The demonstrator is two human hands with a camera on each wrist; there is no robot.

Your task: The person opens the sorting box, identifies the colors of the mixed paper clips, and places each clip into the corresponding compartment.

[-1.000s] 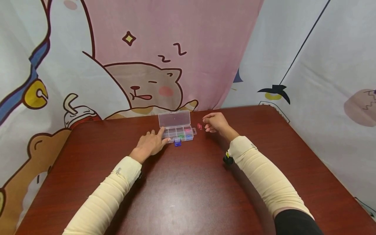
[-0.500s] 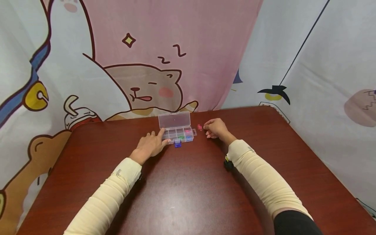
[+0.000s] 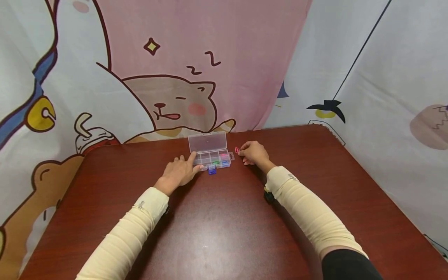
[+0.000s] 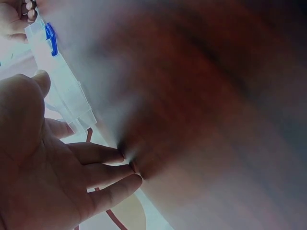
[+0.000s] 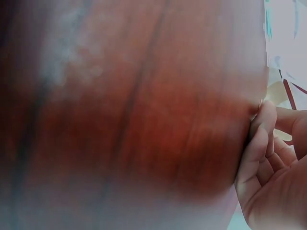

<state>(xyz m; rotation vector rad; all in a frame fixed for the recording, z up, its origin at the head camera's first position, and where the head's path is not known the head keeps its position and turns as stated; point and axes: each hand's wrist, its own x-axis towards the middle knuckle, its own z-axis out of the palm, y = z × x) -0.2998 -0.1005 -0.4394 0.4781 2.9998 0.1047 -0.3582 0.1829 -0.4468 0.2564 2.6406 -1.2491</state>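
Note:
A clear plastic compartment box stands with its lid raised at the back of the table. Pink, green and blue paper clips lie in its right-hand compartments. My left hand rests at the box's left end, fingers spread, thumb along the front wall and index finger at the back corner. Right of the box are two pink paper clips. My right hand pinches at the nearer one with thumb and index finger, partly hiding it. The right wrist view shows these fingertips together low at the tabletop.
A blue latch hangs open at the box's front, and a clear hanging tab juts from its right end. The brown table ends at a printed cloth curtain behind the box.
My right hand first drew back and down slightly, then moved left onto the nearer pink paper clip. The left hand and the box have stayed in place.

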